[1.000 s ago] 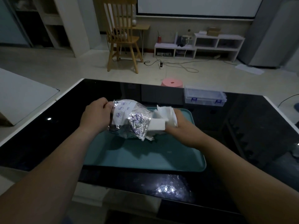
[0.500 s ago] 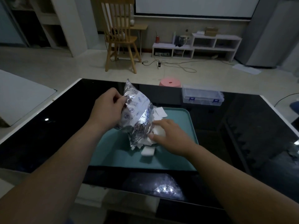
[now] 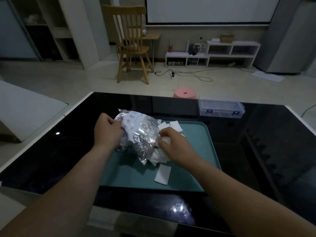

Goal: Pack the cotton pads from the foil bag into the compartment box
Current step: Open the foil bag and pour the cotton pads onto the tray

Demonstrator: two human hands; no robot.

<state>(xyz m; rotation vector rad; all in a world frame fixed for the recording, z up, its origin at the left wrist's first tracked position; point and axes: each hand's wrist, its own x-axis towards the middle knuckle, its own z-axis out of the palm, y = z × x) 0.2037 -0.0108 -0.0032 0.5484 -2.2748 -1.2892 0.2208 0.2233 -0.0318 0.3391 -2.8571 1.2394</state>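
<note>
Tipped lower now, the foil bag [image 3: 136, 134] spills cotton pads [image 3: 162, 174] onto the tray [image 3: 196, 177]. The left hand [image 3: 107, 130] grips its left end and the right hand [image 3: 172, 142] pinches at its mouth, seemingly to empty it.

Dim room behind a glossy black surface [image 3: 51, 151]

A teal tray [image 3: 196, 154] is laid on the surface near its front edge. A pink stool [image 3: 185, 93] is seen on the floor just past the far edge. Further back a wooden chair [image 3: 132, 43] is placed, and a low white shelf unit [image 3: 213, 54] is set beneath a projection screen [image 3: 210, 9].
</note>
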